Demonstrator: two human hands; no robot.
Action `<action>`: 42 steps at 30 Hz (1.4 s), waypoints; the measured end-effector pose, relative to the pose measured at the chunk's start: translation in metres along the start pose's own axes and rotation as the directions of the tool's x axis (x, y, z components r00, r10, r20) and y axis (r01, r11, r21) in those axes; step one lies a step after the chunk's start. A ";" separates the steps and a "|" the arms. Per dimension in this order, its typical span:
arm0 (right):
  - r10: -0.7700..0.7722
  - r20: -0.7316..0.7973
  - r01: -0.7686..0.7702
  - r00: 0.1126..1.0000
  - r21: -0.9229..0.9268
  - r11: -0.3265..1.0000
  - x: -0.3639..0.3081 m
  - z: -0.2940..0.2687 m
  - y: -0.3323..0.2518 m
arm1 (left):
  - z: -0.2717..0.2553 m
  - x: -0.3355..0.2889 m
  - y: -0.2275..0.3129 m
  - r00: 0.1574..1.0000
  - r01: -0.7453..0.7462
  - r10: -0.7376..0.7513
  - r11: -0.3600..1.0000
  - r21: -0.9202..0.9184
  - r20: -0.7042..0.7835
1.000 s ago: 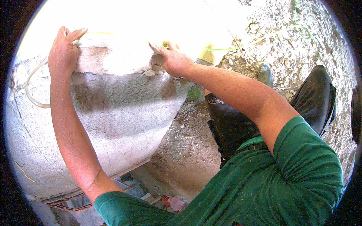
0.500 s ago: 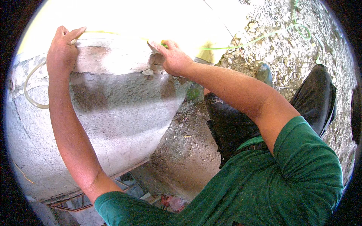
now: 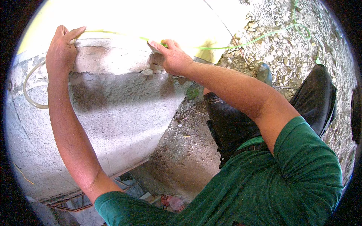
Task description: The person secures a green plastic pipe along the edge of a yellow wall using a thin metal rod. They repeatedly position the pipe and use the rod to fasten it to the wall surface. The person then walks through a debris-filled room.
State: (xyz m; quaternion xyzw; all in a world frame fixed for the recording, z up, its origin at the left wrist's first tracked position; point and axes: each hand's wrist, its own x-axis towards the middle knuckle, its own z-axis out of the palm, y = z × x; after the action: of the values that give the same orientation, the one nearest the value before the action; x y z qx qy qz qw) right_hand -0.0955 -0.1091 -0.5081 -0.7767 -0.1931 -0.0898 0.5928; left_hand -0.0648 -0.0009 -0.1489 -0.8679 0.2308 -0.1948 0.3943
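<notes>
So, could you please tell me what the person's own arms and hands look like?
Both arms come out of creased short sleeves, the left sleeve and right sleeve, in the same green as the shirt. Below them the arms are uncovered. The left hand and right hand wear no gloves, and no watch shows.

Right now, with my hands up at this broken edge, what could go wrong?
The green line could snag, since it trails from your right hand onto the stony ground and loops there. The broken masonry under that hand looks ragged, with loose-looking bits, so it might crumble or scrape you. The pale hose bows out beside your left hand and might kink if tugged.
</notes>
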 end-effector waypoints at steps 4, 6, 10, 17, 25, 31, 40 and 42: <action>0.003 -0.005 -0.003 1.000 0.012 1.000 0.001 -0.002 -0.002 | 0.001 0.000 -0.001 1.000 0.005 -0.005 1.000 -0.009 -0.004; 0.002 0.023 -0.001 1.000 -0.012 1.000 0.000 -0.003 -0.002 | 0.002 0.000 -0.001 1.000 0.024 -0.024 0.999 -0.024 0.011; -0.004 0.029 0.005 1.000 -0.013 1.000 -0.001 -0.004 -0.002 | 0.002 0.000 -0.002 1.000 0.002 -0.002 1.000 -0.015 -0.006; -0.033 0.021 0.033 0.999 -0.011 0.999 0.000 -0.004 0.000 | 0.002 0.000 -0.003 1.000 0.008 -0.008 0.999 -0.038 -0.006; -0.037 -0.029 0.037 0.999 0.002 0.999 0.000 0.002 0.003 | 0.003 0.000 -0.001 1.000 0.014 -0.014 1.000 -0.023 -0.010; -0.039 -0.006 0.039 0.999 0.015 0.999 0.001 -0.002 0.002 | 0.002 0.000 0.000 1.000 0.023 -0.023 0.999 -0.037 0.007; -0.026 -0.003 0.026 1.000 0.009 1.000 -0.001 -0.004 0.001 | 0.004 0.000 0.000 1.000 -0.017 0.017 1.000 0.002 -0.018; -0.034 0.021 0.034 0.999 -0.004 0.999 -0.001 -0.005 0.002 | 0.004 0.000 -0.001 1.000 0.013 -0.013 1.000 0.001 0.000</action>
State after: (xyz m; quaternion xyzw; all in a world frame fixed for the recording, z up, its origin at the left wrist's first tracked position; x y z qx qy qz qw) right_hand -0.0955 -0.1141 -0.5092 -0.7755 -0.2122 -0.0919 0.5875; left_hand -0.0623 0.0020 -0.1508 -0.8692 0.2249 -0.1975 0.3935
